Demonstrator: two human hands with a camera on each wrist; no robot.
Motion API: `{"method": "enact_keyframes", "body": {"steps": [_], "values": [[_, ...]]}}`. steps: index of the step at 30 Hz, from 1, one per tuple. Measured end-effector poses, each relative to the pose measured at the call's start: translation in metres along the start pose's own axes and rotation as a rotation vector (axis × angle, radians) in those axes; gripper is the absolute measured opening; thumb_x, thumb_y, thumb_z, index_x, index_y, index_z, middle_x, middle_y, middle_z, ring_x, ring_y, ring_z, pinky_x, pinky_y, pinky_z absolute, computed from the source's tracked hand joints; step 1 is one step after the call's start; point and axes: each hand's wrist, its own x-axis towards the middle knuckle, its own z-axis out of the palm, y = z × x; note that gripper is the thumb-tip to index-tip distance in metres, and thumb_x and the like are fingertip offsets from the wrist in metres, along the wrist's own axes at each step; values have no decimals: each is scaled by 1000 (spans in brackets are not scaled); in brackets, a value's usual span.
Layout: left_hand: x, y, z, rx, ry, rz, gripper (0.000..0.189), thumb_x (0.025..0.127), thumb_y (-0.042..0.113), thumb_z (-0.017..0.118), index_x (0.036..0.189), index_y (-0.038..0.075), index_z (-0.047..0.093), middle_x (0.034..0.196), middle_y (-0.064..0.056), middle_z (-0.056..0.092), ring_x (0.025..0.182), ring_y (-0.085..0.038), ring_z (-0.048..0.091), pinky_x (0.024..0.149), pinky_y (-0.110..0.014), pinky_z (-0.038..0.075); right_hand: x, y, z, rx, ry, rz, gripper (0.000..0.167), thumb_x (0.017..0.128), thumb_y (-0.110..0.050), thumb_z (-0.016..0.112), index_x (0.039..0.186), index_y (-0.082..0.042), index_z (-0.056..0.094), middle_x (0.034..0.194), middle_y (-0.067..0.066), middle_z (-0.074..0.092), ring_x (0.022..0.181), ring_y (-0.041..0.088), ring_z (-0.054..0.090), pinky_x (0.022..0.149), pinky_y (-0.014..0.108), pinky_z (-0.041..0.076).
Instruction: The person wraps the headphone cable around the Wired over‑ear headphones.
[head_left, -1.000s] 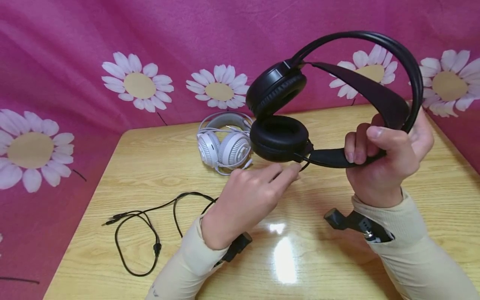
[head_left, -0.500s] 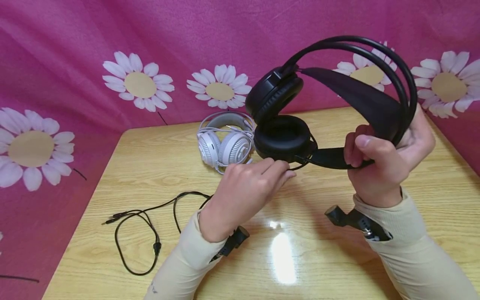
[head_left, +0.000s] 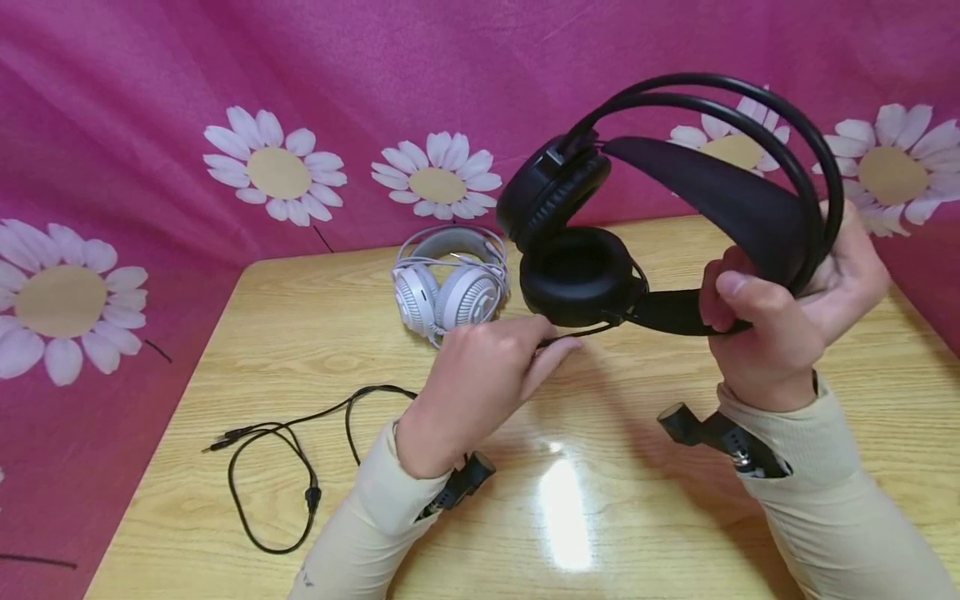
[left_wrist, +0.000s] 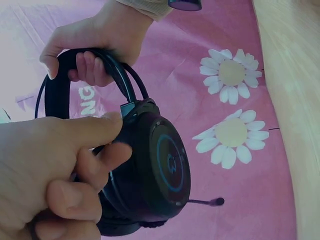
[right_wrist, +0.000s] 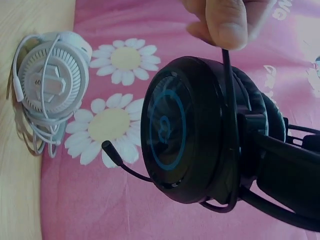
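My right hand (head_left: 787, 325) grips a black headset (head_left: 551, 187) by its headband, with fingers curled round the wide inner strap (head_left: 705, 187) and the thin outer hoops. The headset hangs in the air on its side, ear cups to the left. Below the lower ear cup (head_left: 577, 275), my left hand (head_left: 476, 383) pinches the headset's black cable (head_left: 600, 331) between thumb and fingers. The right wrist view shows the cable (right_wrist: 229, 90) running taut from those fingertips past the ear cup. A short microphone boom (right_wrist: 114, 155) sticks out from that cup.
Behind my left hand, a white headset (head_left: 450, 287) stands on the wooden table (head_left: 300, 333), its cable wrapped about it. The black cable's loose end (head_left: 273, 546) lies looped on the table at left, plugs outward. A pink flowered cloth (head_left: 360, 67) hangs behind.
The black headset has turned a little, so its two hoops now show apart, and it has shifted slightly right. My left hand has drawn slightly left along the cable, and more cable shows.
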Motion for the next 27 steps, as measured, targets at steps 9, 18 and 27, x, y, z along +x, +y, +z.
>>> {"method": "enact_keyframes", "body": {"steps": [9, 18, 27], "values": [[0, -3, -5, -57, 13, -116, 29, 96, 40, 73, 82, 15, 75, 60, 8, 57, 52, -3, 48, 48, -18, 36, 6, 0, -1, -69, 18, -73, 30, 52, 13, 57, 81, 16, 49, 53, 15, 53, 35, 15, 35, 37, 22, 35], [-1, -9, -9, 39, 96, -150, 31, 91, 42, 78, 79, 13, 74, 54, 5, 54, 47, -6, 45, 43, -20, 27, 19, 0, -9, -215, 32, -153, 32, 52, 6, 56, 81, 18, 57, 52, 13, 55, 36, 16, 41, 41, 22, 40], [-2, -12, -11, 51, 121, -168, 36, 90, 44, 79, 75, 14, 68, 55, 5, 52, 48, -7, 46, 44, -25, 34, 19, -5, 4, -206, 62, -128, 26, 53, 10, 53, 79, 15, 56, 52, 9, 57, 36, 11, 38, 41, 18, 39]]}}
